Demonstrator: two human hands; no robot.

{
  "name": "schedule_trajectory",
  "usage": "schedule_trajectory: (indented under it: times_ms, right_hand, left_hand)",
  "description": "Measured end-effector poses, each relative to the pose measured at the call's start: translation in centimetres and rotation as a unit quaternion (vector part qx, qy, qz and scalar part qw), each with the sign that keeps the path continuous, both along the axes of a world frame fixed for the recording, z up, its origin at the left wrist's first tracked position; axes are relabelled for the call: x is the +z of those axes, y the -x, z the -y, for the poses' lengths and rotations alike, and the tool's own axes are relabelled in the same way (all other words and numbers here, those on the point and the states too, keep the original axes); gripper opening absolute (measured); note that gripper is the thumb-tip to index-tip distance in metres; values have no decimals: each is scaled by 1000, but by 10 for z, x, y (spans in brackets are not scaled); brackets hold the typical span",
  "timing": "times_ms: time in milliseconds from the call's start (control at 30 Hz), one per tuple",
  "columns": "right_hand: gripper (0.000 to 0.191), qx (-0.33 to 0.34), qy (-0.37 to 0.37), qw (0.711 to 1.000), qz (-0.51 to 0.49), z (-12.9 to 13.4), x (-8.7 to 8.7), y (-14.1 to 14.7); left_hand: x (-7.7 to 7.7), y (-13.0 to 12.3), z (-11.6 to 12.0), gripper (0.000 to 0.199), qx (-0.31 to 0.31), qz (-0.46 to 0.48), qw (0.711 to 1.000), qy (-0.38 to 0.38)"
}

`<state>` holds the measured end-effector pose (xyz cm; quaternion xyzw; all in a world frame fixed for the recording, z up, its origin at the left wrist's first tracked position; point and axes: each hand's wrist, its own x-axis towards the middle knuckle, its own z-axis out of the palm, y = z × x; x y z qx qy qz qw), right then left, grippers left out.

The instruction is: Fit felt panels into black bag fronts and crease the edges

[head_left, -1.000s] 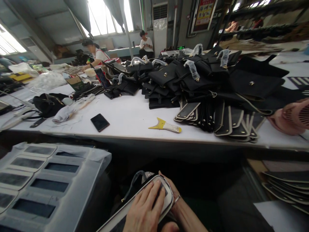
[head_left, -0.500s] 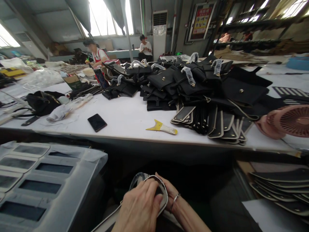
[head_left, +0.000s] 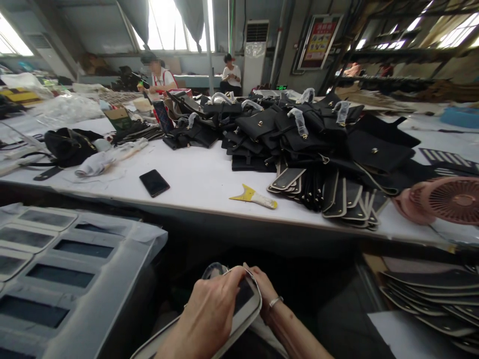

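Observation:
Low in front of me is a part-made bag (head_left: 245,318) with a dark panel and a pale border. My left hand (head_left: 212,305) lies across it, its fingers closed on the far edge. Around the far right corner curls my right hand (head_left: 263,288), with a bracelet at its wrist. Most of its fingers are behind the bag. The two hands almost meet at the top edge. A clear-wrapped loop (head_left: 212,270), apparently the handle, shows beyond my left hand. My left forearm covers much of the bag's near side.
On the white table (head_left: 198,174) lie a phone (head_left: 154,183), a yellow scraper-like tool (head_left: 253,196) and a heap of black bags (head_left: 262,124). A pink fan (head_left: 445,199) stands right. Dark panels (head_left: 430,299) are stacked at lower right; a plastic-covered surface (head_left: 123,269) holds panels at left.
My left fingers have shifted from inside the bag's rim to its far edge. More of the dark panel and pale border now shows. The view has turned slightly left.

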<state>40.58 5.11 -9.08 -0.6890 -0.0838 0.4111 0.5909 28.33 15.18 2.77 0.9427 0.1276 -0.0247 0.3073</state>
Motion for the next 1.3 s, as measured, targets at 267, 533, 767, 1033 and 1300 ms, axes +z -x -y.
schedule_trajectory:
  times_ms: [267, 533, 767, 1033, 1300]
  right_hand:
    - [44, 82, -49, 974, 207, 45, 55, 6]
    - [36, 148, 36, 930, 336, 41, 78, 12]
    - [35, 163, 82, 923, 340, 37, 82, 8]
    - [39, 163, 83, 913, 364, 28, 88, 10]
    - [40, 190, 104, 911, 351, 28, 86, 9]
  left_hand:
    - [10, -13, -7, 35, 79, -21, 996, -19]
    - [26, -54, -28, 21, -48, -103, 987, -111]
    - [35, -66, -39, 17, -125, -73, 983, -111]
    - [-2, -54, -51, 29, -137, -17, 990, -8]
    - [-18, -53, -54, 30, -130, 15, 990, 53]
